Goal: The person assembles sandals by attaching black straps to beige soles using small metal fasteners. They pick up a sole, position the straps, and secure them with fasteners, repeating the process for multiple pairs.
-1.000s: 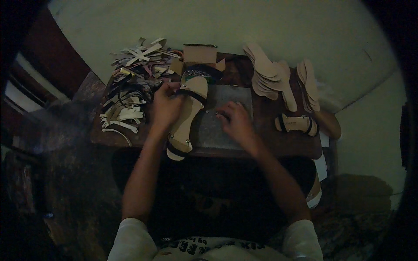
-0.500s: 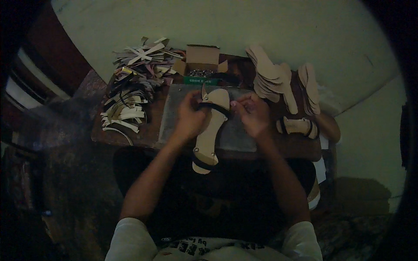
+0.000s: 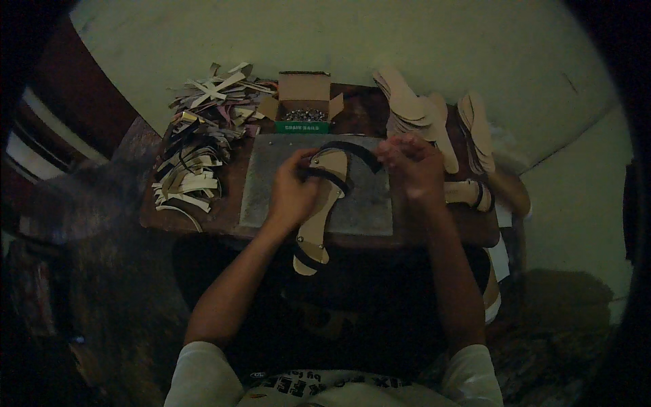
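My left hand (image 3: 296, 190) is closed around the upper part of a beige sandal sole (image 3: 324, 210), which slants over the front edge of the bench. Black straps fixed with shiny round studs cross it: one strap (image 3: 329, 178) beside my left fingers, another (image 3: 310, 256) at the low end. From the top of the sole a third black strap (image 3: 354, 150) arcs out to the right, its end loose. My right hand (image 3: 415, 166) is raised close to that end, fingers bunched and somewhat blurred. Whether they touch the strap or pinch something small cannot be seen.
Behind the grey work slab (image 3: 268, 183) stands an open carton of small metal nails (image 3: 304, 115). Strap scraps (image 3: 196, 149) pile up at left. Stacked beige soles (image 3: 407, 105) and more soles (image 3: 477, 129) lie at right, near another strapped sandal (image 3: 468, 192). A person's arm (image 3: 512, 192) shows beyond.
My right hand has moved away from the sole to the right and slightly up. A black strap now arcs out from the sole's top. The sole has shifted slightly left in my left hand.
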The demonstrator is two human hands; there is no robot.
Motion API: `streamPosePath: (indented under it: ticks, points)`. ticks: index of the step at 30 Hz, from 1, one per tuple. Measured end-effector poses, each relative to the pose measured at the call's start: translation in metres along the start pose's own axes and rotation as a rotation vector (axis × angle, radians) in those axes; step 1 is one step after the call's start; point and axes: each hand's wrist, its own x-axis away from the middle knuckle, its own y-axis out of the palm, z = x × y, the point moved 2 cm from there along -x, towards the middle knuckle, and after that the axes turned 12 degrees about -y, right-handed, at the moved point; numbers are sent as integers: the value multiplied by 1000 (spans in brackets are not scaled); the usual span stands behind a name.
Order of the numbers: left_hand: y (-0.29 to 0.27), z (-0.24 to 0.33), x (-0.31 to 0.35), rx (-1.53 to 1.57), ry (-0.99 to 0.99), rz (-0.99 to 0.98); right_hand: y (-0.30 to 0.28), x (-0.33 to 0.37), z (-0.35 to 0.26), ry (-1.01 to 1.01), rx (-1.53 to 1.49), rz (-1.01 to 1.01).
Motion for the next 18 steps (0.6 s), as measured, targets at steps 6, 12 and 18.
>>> streamPosePath:
  ticks: [6,12,18]
  points:
    - [1,0,1,8,-28,11,9,5,4,-236,225,-95]
    - [5,7,2,220,-90,-64,11,8,1,46,311,-202]
    - [1,10,0,281,-131,-87,11,9,5,4,227,-152]
